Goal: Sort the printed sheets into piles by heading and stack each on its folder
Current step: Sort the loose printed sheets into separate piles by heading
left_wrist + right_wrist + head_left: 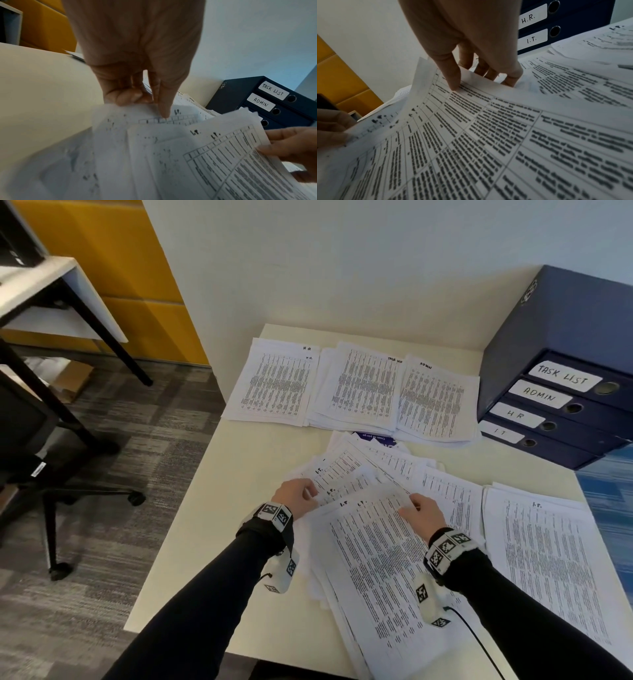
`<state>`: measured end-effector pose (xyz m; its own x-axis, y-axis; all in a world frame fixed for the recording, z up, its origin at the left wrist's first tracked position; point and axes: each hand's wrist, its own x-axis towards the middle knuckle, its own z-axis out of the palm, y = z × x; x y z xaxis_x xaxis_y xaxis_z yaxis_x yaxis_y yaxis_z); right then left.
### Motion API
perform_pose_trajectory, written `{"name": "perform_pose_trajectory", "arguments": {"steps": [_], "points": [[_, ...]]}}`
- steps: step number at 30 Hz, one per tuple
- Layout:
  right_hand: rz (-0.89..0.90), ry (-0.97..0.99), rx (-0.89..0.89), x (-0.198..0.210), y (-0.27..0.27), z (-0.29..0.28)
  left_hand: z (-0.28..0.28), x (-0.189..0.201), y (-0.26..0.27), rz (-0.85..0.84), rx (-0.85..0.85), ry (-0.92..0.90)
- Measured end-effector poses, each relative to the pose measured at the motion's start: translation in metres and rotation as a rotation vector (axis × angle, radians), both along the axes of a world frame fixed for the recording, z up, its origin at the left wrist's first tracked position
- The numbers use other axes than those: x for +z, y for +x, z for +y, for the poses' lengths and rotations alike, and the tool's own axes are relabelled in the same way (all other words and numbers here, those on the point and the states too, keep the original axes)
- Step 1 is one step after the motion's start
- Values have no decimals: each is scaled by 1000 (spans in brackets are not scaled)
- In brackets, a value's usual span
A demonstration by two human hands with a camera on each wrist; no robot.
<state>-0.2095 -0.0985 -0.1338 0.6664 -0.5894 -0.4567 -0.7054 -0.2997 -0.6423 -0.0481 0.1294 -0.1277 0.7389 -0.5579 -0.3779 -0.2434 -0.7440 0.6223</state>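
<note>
Head view: three sorted piles are laid along the far edge of the cream bench: HR pile, task-list pile, admin pile. A fourth pile, headed I.T., is set at the near right. Four blue folders, labelled TASK LIST, ADMIN, HR and IT, are stacked at the far right, with no pile yet placed on any of them. A loose fan of unsorted sheets is spread at the centre. Sorting is judged well advanced; the stacking on folders is left entirely. Grey carpet, a yellow wall panel, a white wall, a second desk and a swivel chair are noted.

Left wrist view: the left hand is seen pinching the edge of a sheet headed I.T., with the index finger pressed down on the paper.

Right wrist view: the right hand is seen grasping the top edge of a lifted printed sheet, thumb above and fingers curled beneath. The H.R. and I.T. folder labels are legible behind.
</note>
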Motion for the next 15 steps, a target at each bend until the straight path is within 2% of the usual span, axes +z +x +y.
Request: {"name": "perform_pose_trajectory", "arguments": {"steps": [3, 5, 10, 15], "points": [[9, 16, 18, -4, 8, 1, 0, 4, 1, -71, -97, -2], [17, 4, 42, -5, 14, 1, 1, 6, 2, -91, -97, -47], [-4, 2, 35, 2, 21, 7, 4, 1, 5, -210, 54, 10], [-26, 88, 23, -2, 16, 8, 5, -2, 4, -131, 117, 120]]}}
